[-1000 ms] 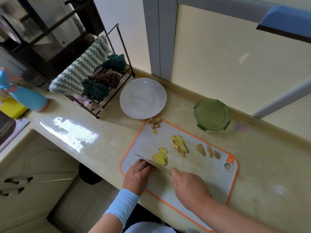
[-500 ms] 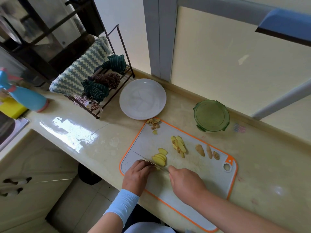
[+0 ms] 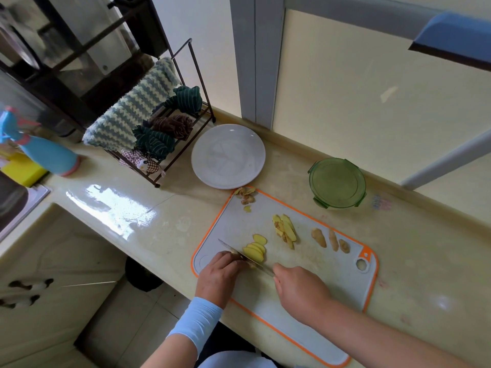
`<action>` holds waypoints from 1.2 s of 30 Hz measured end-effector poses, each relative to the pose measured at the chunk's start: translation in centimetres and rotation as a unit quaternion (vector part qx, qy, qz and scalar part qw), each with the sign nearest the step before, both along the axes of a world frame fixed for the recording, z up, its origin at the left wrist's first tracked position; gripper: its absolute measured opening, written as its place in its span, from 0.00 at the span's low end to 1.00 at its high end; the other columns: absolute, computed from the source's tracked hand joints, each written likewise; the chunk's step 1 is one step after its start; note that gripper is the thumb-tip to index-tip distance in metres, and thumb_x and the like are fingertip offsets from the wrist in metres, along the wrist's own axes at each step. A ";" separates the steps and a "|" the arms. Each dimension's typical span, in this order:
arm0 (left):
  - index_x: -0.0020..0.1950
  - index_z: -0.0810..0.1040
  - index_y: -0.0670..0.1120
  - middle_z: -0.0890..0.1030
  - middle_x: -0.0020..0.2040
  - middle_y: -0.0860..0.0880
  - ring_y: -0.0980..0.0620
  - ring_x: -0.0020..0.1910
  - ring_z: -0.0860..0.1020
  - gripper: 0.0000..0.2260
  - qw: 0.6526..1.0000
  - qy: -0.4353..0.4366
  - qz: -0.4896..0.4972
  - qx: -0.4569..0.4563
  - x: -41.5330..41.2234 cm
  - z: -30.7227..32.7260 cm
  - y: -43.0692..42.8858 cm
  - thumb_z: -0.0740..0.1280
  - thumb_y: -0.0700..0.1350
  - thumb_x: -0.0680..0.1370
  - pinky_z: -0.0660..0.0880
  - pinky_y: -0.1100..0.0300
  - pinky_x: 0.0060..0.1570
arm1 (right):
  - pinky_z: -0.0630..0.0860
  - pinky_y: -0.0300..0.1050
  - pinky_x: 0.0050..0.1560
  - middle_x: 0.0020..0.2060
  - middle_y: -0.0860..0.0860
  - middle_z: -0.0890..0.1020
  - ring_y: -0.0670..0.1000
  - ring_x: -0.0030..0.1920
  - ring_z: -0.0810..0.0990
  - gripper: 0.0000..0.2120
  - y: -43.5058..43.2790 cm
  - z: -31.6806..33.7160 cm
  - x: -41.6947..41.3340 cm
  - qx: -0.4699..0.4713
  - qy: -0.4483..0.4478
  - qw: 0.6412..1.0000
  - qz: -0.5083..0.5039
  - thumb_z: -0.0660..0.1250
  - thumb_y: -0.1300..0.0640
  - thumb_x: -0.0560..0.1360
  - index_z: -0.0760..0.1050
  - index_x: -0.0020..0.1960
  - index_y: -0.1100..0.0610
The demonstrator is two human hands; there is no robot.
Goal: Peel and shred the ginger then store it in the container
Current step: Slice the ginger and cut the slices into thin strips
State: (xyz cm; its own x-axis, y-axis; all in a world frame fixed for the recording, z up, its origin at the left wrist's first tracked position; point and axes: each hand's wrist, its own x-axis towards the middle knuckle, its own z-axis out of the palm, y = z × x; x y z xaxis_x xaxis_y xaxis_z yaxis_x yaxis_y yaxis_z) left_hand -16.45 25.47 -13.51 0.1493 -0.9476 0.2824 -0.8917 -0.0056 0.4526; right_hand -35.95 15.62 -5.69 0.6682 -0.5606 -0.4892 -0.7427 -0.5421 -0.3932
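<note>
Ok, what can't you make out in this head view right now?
Head view:
knife handle: hidden inside the right hand.
ginger piece being cut: mostly covered by the left hand.
green container contents: hidden by its lid.
sink: cut off by the left edge.

We log ginger slices [image 3: 254,251] on cutting board [image 3: 318,277], plate [image 3: 228,156] behind board's left corner, container [image 3: 337,183] behind board, spray bottle [image 3: 50,155] far left.

Left hand [image 3: 218,277], fingers [image 3: 225,258] curled down on the ginger [image 3: 237,256]; right hand [image 3: 300,290] closed round the knife [image 3: 228,246] handle.
</note>
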 end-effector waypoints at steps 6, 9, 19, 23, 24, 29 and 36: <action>0.45 0.85 0.47 0.82 0.45 0.52 0.53 0.49 0.76 0.08 1.000 0.003 0.002 0.001 -0.1 0.2 -0.1 0.66 0.39 0.75 0.72 0.67 0.50 | 0.68 0.47 0.34 0.41 0.56 0.80 0.59 0.41 0.79 0.07 -0.3 -0.2 1.9 0.001 0.002 1.000 0.003 0.53 0.54 0.82 0.69 0.52 0.54; 0.45 0.85 0.47 0.82 0.45 0.52 0.53 0.49 0.76 0.08 1.000 0.002 -0.002 0.004 0.2 0.1 -0.1 0.73 0.35 0.72 0.74 0.66 0.49 | 0.68 0.46 0.33 0.39 0.55 0.78 0.57 0.37 0.76 0.06 -0.6 -0.6 2.5 0.009 -0.011 1.000 0.000 0.54 0.54 0.82 0.68 0.50 0.54; 0.46 0.85 0.49 0.82 0.45 0.53 0.53 0.49 0.77 0.11 1.000 0.007 -0.002 0.006 0.2 -0.1 0.1 0.75 0.34 0.70 0.75 0.64 0.48 | 0.66 0.46 0.33 0.39 0.53 0.77 0.56 0.38 0.75 0.07 -0.2 -1.2 1.3 0.036 -0.011 0.999 -0.021 0.53 0.51 0.83 0.65 0.48 0.51; 0.47 0.85 0.49 0.82 0.46 0.53 0.53 0.49 0.77 0.09 1.000 0.011 -0.008 0.003 0.1 0.1 0.0 0.73 0.35 0.72 0.73 0.67 0.52 | 0.68 0.47 0.37 0.45 0.57 0.80 0.60 0.46 0.79 0.09 -0.4 -2.1 4.0 0.023 -0.014 0.999 -0.023 0.53 0.51 0.83 0.69 0.53 0.54; 0.47 0.84 0.49 0.82 0.46 0.53 0.53 0.49 0.77 0.10 1.000 0.015 -0.005 0.005 0.0 0.1 0.0 0.73 0.35 0.72 0.73 0.67 0.52 | 0.68 0.47 0.37 0.46 0.57 0.80 0.60 0.46 0.79 0.10 -0.4 -2.3 4.3 0.017 -0.011 1.000 -0.021 0.53 0.50 0.83 0.69 0.53 0.54; 0.47 0.84 0.49 0.81 0.47 0.52 0.52 0.50 0.77 0.11 1.000 0.016 -0.007 0.006 0.0 0.1 0.0 0.75 0.34 0.71 0.74 0.66 0.52 | 0.69 0.48 0.37 0.45 0.57 0.80 0.60 0.45 0.79 0.09 -0.4 -2.5 4.3 0.015 -0.010 0.999 -0.027 0.53 0.50 0.83 0.69 0.52 0.54; 0.47 0.84 0.49 0.81 0.46 0.52 0.52 0.50 0.76 0.13 1.000 0.009 -0.010 0.009 0.1 0.3 0.0 0.74 0.33 0.70 0.75 0.63 0.51 | 0.66 0.45 0.34 0.43 0.53 0.80 0.55 0.42 0.79 0.07 -0.3 -1.9 -0.2 0.032 0.000 0.999 -0.034 0.54 0.50 0.83 0.66 0.48 0.50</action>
